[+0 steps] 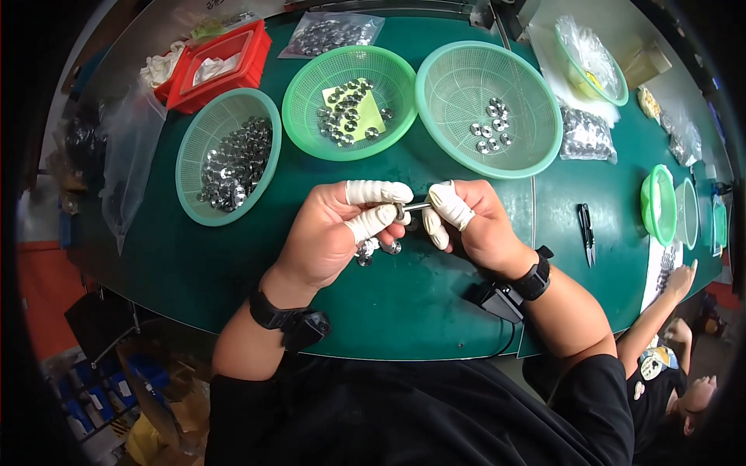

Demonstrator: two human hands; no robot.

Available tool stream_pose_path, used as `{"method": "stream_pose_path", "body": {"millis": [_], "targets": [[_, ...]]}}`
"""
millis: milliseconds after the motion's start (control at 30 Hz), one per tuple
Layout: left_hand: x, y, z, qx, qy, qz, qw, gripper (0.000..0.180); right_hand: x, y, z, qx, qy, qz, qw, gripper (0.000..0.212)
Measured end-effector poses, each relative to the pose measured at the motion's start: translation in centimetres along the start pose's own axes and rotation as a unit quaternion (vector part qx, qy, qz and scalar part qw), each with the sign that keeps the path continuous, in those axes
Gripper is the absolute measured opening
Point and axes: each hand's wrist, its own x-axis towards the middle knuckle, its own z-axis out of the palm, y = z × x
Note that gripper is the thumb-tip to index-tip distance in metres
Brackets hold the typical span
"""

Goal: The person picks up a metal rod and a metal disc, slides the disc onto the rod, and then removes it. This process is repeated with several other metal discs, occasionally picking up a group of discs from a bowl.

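White finger cots cover several fingertips of both hands. My left hand point(326, 233) pinches a small round metal part point(402, 210) between thumb and forefinger, above the middle of the green table point(404, 311). From the right, my right hand point(486, 229) grips a thin metal rod point(418, 206), whose left end meets the round part; whether it passes through a hole is too small to tell. A few loose metal discs point(364, 259) lie below my left fingers, partly hidden by them.
Beyond my hands stand a left basket point(186, 182) full of metal discs, a middle basket point(294, 128) with discs on yellow paper, and a right basket point(544, 147) holding several. A red box point(256, 66), bagged parts point(330, 35) and black snips point(586, 233) lie around. Another person's hand point(681, 281) is at right.
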Motion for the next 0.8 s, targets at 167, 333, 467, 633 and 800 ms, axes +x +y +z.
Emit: {"method": "stream_pose_path", "body": {"millis": [167, 333, 467, 633, 800], "targets": [[0.1, -0.2, -0.2, -0.015, -0.021, 0.000, 1.000, 0.024, 0.1, 0.1, 0.0, -0.004, -0.003, 0.010, 1.000, 0.038], [-0.4, -0.1, 0.9, 0.172, 0.033, 0.088, 0.981, 0.028, 0.1, 0.0, 0.2, -0.006, 0.027, 0.002, 1.000, 0.036], [-0.8, -0.3, 1.4, 0.266, 0.054, 0.170, 0.947, 0.031, 0.0, 0.1, 0.6, -0.004, 0.054, 0.006, 0.999, 0.035], [-1.0, 0.0, 1.3, 0.275, 0.034, 0.169, 0.946, 0.033, 0.1, 0.1, 0.6, -0.013, 0.062, 0.000, 0.998, 0.035], [-0.7, -0.4, 1.5, 0.249, 0.043, 0.186, 0.949, 0.031, 0.1, 0.0, 0.6, -0.006, 0.068, -0.001, 0.998, 0.035]]}}
